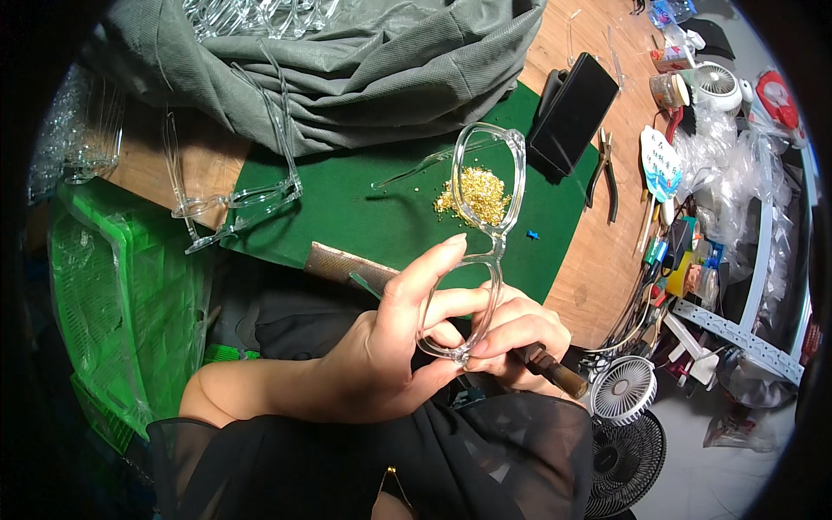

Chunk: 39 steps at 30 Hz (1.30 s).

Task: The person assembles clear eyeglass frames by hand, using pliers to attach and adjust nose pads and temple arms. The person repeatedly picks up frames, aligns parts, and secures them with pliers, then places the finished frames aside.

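A clear plastic eyeglasses frame stands on end in front of me, its upper lens ring over the green mat. My left hand pinches the lower corner of the frame, with the index finger stretched up alongside. Close against that same corner, my right hand has its fingers curled around a tool with a dark brown handle; its tip is hidden, so its kind cannot be told. Behind the frame lies a pile of tiny gold-coloured screws.
Another clear glasses frame rests at left by a grey cloth. A black phone, pliers and a tiny blue piece lie to the right. A green crate stands left; small fans stand right.
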Each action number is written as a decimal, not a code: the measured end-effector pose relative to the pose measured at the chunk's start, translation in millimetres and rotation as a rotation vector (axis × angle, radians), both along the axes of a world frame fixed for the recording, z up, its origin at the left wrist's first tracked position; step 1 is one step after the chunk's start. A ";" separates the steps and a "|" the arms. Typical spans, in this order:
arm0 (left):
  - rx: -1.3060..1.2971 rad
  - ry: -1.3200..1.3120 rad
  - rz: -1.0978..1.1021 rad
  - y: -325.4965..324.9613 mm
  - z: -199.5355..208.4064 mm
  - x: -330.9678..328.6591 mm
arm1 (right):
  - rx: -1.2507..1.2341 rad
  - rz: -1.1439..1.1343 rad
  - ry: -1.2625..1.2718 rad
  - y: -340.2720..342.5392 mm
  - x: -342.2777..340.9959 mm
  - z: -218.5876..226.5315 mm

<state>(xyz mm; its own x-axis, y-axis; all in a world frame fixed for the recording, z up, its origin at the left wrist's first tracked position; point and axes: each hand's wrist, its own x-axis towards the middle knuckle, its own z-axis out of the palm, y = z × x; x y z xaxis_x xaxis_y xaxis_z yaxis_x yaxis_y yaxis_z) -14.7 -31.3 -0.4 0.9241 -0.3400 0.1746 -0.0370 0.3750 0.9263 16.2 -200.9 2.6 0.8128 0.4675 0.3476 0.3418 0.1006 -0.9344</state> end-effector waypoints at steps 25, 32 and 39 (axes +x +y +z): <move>0.097 0.062 -0.054 4.0 2.1 -0.7 | -0.142 -0.051 -0.169 2.7 0.5 5.2; 0.072 0.051 -0.072 5.8 1.4 -0.4 | -0.111 0.001 -0.082 -0.6 1.5 4.2; 0.038 0.014 0.006 2.2 -1.3 -3.1 | -0.182 0.044 -0.034 -2.0 3.0 9.2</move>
<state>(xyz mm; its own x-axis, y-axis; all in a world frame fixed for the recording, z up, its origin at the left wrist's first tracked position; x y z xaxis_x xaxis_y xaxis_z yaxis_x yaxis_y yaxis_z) -17.8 -29.0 -1.7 0.9283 -0.3408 0.1488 -0.0259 0.3397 0.9402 19.3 -202.9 11.8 0.7796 0.5599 0.2805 0.3721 -0.0538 -0.9267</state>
